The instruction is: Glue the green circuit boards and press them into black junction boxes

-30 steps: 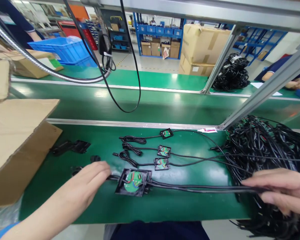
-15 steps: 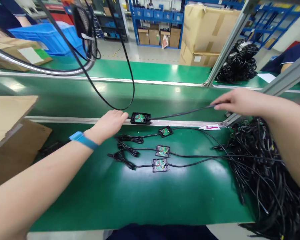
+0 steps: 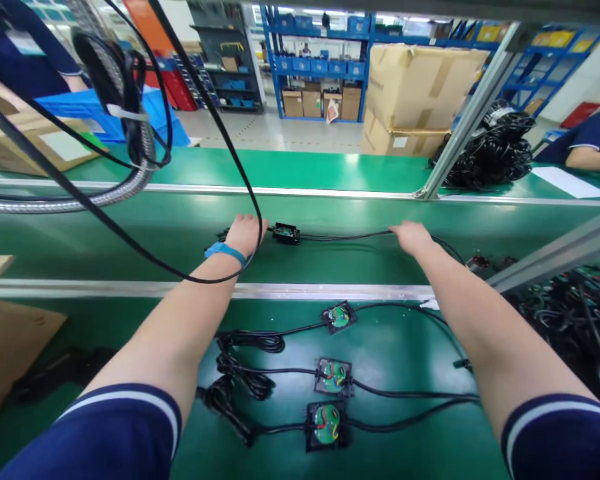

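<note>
A small black box with a green board inside (image 3: 286, 233) lies over the green strip beyond the metal rail. Just left of it, my left hand (image 3: 247, 233) is closed round its cable, fingers partly hidden. My right hand (image 3: 411, 236) pinches the black cable (image 3: 350, 237) on the box's right side. Nearer to me rest three open black boxes with green boards and coloured wires: an upper one (image 3: 339, 316), a middle one (image 3: 334, 377) and a lower one (image 3: 326, 425). Coiled black cables (image 3: 250, 341) lie left of them.
A black cable loop (image 3: 200, 279) hangs in front of my left arm. Metal posts (image 3: 473, 110) and a tangle of cables (image 3: 575, 320) stand on the right. Cardboard (image 3: 17, 353) is at left. People's arms show at both far sides.
Both hands have moved forward past the rail with the box and its cable, and my right hand has come inward. The view has shifted, so the three open boxes appear lower and larger.
</note>
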The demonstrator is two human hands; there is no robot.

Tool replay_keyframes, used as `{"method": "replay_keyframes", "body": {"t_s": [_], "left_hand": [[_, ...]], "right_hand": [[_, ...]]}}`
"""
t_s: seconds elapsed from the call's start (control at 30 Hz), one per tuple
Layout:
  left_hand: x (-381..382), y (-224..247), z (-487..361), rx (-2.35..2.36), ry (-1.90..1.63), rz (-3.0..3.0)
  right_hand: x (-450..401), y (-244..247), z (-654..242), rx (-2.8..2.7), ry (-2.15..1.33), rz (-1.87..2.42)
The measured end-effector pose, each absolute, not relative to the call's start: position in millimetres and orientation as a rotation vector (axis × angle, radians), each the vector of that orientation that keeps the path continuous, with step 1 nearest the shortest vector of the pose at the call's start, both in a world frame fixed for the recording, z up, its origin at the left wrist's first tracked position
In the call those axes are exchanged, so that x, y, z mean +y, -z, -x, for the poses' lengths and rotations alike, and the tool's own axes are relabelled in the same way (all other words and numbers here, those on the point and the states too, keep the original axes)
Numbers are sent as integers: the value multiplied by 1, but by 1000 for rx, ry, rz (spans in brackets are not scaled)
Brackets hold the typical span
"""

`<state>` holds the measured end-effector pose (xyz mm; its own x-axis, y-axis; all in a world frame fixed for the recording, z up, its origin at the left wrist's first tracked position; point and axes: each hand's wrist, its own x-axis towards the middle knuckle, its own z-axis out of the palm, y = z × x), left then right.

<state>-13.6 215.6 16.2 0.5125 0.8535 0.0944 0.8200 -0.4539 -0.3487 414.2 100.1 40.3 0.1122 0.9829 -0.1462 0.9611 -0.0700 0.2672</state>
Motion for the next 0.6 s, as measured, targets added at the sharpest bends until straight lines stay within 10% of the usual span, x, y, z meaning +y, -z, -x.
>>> {"method": "replay_keyframes", "body": {"t_s": [0.27,0.6], "left_hand": [[174,-2,12,-1614,-2,2333],[-91,-30,48,-1165,607,3130]], "right_hand": [[51,-38,-369,2119,-222,-2150],[-229,-29,-305,2702,289,-1653]]}}
